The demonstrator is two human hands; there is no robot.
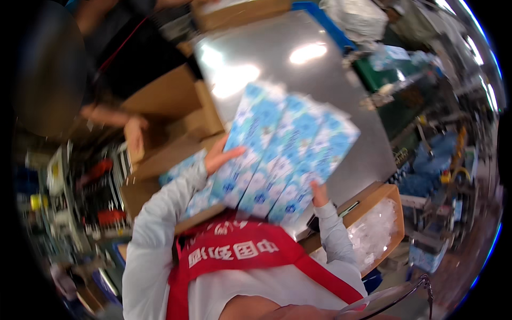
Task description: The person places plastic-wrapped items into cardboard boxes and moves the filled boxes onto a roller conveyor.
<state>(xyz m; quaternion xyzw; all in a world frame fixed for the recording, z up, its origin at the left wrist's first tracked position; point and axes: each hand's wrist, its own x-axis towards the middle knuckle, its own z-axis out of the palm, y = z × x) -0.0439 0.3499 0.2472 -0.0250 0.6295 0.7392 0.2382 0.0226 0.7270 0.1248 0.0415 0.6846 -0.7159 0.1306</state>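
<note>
Three long tissue packs [277,154] with a blue and white flower print stand side by side in front of my chest, fanned a little apart at their far ends. My left hand [221,154] grips the left edge of the row, its thumb lying over the nearest pack. At the lower right edge, my right hand [319,193] presses against the outermost pack, with most of its fingers hidden. More packs in the same print [194,205] lie beneath my left forearm, beside an open cardboard box [170,101].
A shiny metal table [362,154] stretches away in front. Another person's hand [136,133] rests on the cardboard box at the left. By my right arm stands a carton [397,213] of clear plastic. Green and blue bins [376,74] stand at the far right.
</note>
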